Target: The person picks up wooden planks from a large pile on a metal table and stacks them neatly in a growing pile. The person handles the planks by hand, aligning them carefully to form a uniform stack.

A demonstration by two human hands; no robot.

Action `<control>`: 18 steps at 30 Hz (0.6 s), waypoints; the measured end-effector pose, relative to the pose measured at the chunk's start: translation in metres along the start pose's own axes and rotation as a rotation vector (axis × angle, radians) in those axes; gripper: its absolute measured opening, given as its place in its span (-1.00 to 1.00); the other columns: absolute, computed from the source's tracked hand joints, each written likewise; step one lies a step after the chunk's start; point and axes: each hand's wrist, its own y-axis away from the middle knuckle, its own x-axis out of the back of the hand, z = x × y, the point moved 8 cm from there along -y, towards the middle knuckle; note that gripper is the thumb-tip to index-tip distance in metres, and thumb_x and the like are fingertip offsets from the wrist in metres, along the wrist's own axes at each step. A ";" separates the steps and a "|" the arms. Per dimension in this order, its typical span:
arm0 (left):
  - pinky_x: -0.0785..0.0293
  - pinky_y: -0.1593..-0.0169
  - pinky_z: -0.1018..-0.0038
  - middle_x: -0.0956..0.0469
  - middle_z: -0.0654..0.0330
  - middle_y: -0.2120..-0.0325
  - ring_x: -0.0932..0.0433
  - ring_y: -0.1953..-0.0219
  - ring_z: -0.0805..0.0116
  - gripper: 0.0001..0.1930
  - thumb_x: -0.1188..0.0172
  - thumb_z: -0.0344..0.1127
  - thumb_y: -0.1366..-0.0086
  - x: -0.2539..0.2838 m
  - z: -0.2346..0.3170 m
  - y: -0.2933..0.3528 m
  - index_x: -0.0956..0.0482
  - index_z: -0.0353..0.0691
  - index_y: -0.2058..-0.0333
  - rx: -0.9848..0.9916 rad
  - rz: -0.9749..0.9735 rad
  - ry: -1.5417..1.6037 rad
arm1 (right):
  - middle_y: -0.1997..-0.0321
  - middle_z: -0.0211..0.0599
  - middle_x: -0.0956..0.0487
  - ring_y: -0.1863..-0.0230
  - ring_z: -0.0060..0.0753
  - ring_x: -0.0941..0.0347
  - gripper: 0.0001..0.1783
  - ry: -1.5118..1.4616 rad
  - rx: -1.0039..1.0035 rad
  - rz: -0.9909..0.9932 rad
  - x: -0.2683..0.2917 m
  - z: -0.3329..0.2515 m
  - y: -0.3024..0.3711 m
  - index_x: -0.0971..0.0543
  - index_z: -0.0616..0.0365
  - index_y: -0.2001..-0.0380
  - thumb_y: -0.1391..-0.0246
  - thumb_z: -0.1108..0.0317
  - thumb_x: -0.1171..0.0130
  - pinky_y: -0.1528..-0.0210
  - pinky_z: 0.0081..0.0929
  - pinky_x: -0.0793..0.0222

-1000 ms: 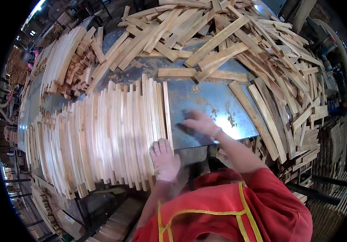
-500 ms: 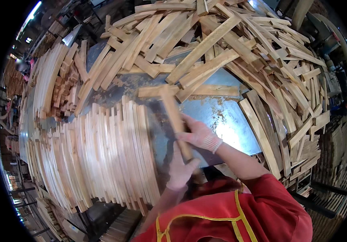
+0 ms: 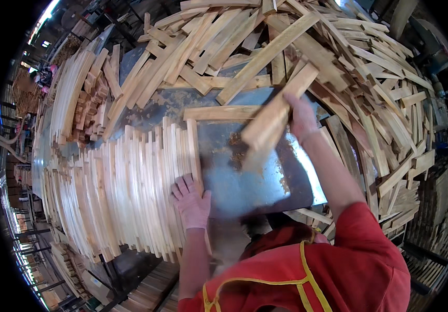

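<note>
Head view: nearest, a red shirt [image 3: 369, 270] and a red apron with yellow trim [image 3: 270, 291] fill the lower edge, both forearms reaching forward. Just past them runs the near edge of the metal table [image 3: 239, 195], roughly level, the floor gap dark below. Left hand [image 3: 190, 205] lies palm down on the right end of a long row of boards [image 3: 130, 192]; fingers spread, thumb out at the row's outer edge. Boards stand side by side, tightly packed, ends uneven; near ends appear to jut past the table's edge line. Right hand [image 3: 303, 119] is farther out, fingers clamped on the right-hand edge of a raised board [image 3: 281, 109], fingertips partly hidden. This board slants from lower left to upper right, above the table; its lower end is blurred, so cannot tell whether a second piece lies against it. Between row and raised board, a stretch of stained bluish metal gives side-to-side room, widest toward the near edge. Beyond, a crosswise board [image 3: 218, 113] bounds that room, passing behind the raised one; to the right, long boards [image 3: 346, 145] lie along the table's side. Farther still, a loose heap of boards [image 3: 265, 57] crosses at all angles; far left, a neater stack [image 3: 73, 99] stands with squared ends showing.
</note>
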 end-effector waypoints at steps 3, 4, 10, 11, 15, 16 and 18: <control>-0.15 -0.49 -0.06 -0.24 -0.04 -0.46 -0.19 -0.48 -0.17 -0.07 -0.42 0.07 -0.22 -0.011 -0.020 0.005 -0.25 -0.16 -0.47 -0.059 0.023 0.086 | 0.05 -0.21 -0.66 0.06 -0.21 -0.64 -0.49 0.169 -0.134 -0.093 0.013 0.052 0.122 -0.52 0.24 -0.15 -0.17 0.34 -0.41 -0.06 -0.20 -0.62; -0.15 -0.49 -0.05 -0.24 -0.05 -0.46 -0.19 -0.48 -0.17 -0.09 -0.41 0.07 -0.24 -0.013 -0.025 0.007 -0.26 -0.16 -0.46 -0.084 0.057 0.124 | 0.03 -0.17 -0.65 0.05 -0.26 -0.62 -0.37 0.204 -0.187 -0.132 0.025 0.082 0.152 -0.47 0.27 -0.20 -0.12 0.32 -0.46 -0.06 -0.22 -0.61; -0.11 -0.53 -0.03 -0.28 -0.14 -0.42 -0.22 -0.47 -0.16 -0.19 -0.27 0.13 -0.35 -0.004 -0.019 0.055 -0.32 -0.23 -0.43 -0.301 0.036 0.319 | -0.17 0.27 -0.61 -0.24 0.31 -0.53 -0.11 1.079 -0.101 -0.244 -0.001 0.185 0.242 -0.28 0.22 -0.43 -0.04 0.20 -0.33 -0.32 -0.07 -0.45; -0.09 -0.54 -0.03 -0.27 -0.12 -0.43 -0.20 -0.48 -0.14 -0.16 -0.26 0.16 -0.35 -0.013 -0.020 0.063 -0.30 -0.24 -0.44 -0.319 0.032 0.293 | -0.20 0.27 -0.60 -0.27 0.31 -0.50 -0.12 1.133 -0.038 -0.296 -0.012 0.203 0.248 -0.30 0.20 -0.43 -0.05 0.18 -0.32 -0.34 -0.06 -0.42; 0.00 -0.56 -0.05 -0.23 -0.06 -0.46 -0.14 -0.52 -0.07 -0.08 -0.27 0.21 -0.32 -0.017 -0.003 0.082 -0.23 -0.26 -0.47 -0.360 0.023 0.141 | -0.22 0.23 -0.59 -0.29 0.10 -0.53 -0.18 0.917 0.043 -0.685 -0.037 0.195 0.235 -0.34 0.23 -0.42 -0.12 0.16 -0.26 -0.33 -0.20 -0.44; 0.03 -0.56 -0.06 -0.22 -0.04 -0.47 -0.14 -0.52 -0.05 -0.06 -0.28 0.21 -0.30 -0.008 0.005 0.086 -0.21 -0.27 -0.47 -0.357 0.020 0.091 | -0.22 0.22 -0.60 -0.27 0.01 -0.57 -0.19 0.947 0.087 -0.650 -0.025 0.154 0.221 -0.34 0.21 -0.43 -0.14 0.18 -0.26 -0.30 -0.26 -0.46; 0.10 -0.57 -0.08 -0.19 -0.01 -0.48 -0.09 -0.52 -0.05 -0.02 -0.34 0.12 -0.22 0.000 0.007 0.089 -0.17 -0.26 -0.49 -0.341 -0.021 0.071 | -0.17 0.11 -0.63 -0.21 0.16 -0.56 -0.20 1.119 -0.006 -0.248 0.037 0.064 0.189 -0.46 0.24 -0.31 -0.03 0.06 -0.31 -0.27 -0.12 -0.47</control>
